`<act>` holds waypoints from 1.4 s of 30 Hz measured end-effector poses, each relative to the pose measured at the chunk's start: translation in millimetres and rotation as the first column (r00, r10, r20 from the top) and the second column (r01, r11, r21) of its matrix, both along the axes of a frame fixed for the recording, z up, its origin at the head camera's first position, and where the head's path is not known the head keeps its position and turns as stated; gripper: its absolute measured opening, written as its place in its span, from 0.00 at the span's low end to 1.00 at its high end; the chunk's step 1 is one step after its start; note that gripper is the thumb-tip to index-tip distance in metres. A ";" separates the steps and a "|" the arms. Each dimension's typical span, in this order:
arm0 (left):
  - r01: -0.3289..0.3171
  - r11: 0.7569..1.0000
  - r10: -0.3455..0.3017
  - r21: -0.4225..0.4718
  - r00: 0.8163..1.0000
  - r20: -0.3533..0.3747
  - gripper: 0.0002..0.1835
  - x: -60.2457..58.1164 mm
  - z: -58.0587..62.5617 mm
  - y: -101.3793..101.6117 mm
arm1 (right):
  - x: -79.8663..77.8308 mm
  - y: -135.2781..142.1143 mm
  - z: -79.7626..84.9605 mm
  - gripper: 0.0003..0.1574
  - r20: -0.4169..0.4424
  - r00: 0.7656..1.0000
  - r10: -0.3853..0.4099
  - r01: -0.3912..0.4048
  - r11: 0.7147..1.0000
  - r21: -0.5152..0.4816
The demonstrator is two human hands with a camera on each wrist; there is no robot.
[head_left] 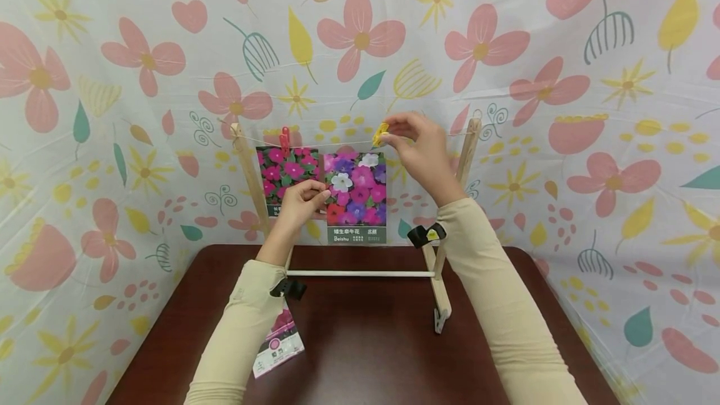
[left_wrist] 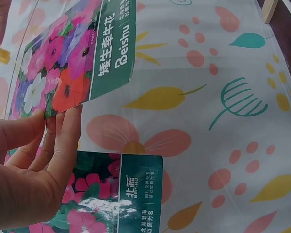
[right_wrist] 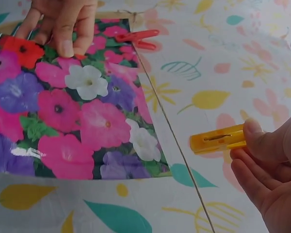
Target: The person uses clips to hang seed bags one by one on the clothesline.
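Note:
My left hand (head_left: 304, 204) pinches the left edge of a seed packet (head_left: 357, 199) printed with pink, purple, red and white flowers. The packet hangs upright, its top edge near a thin string (right_wrist: 172, 128). In the right wrist view my right hand (right_wrist: 276, 170) pinches a yellow clothespin (right_wrist: 218, 139) by one end, apart from the packet and beside the string. Left of the held packet, a second seed packet (head_left: 270, 174) with magenta flowers hangs from the string by a red clothespin (head_left: 285, 140).
Two wooden posts (head_left: 468, 149) hold the string, with a white crossbar (head_left: 360, 274) low between them. The frame stands on a dark brown table (head_left: 360, 342). Another packet (head_left: 279, 349) lies on the table, partly under my left forearm. A patterned cloth (head_left: 619, 111) hangs behind.

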State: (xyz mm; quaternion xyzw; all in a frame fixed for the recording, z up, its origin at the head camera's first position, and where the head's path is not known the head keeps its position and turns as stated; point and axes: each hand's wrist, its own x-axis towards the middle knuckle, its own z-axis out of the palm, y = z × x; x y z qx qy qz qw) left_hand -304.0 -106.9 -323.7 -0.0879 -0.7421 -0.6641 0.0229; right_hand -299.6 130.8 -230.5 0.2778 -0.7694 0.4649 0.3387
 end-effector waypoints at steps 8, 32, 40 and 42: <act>-0.027 1.000 0.027 0.006 1.000 0.007 0.12 -4.0 1.1 -1.8 | -10.9 -13.6 12.1 0.11 0.060 0.998 0.006 -0.005 1.000 -0.015; -0.060 0.998 0.060 0.016 0.998 0.011 0.10 -8.7 4.6 -2.6 | -24.8 -38.2 23.6 0.07 0.232 0.972 -0.027 0.009 0.997 0.074; -0.055 0.998 0.055 0.024 0.998 0.007 0.11 -8.9 7.4 -3.7 | -28.4 -42.0 24.2 0.07 0.249 0.968 -0.026 0.004 0.996 0.086; -0.055 0.998 0.055 0.025 0.998 0.008 0.11 -9.4 7.2 -4.1 | -29.1 -42.2 24.0 0.06 0.256 0.966 -0.020 -0.003 0.996 0.088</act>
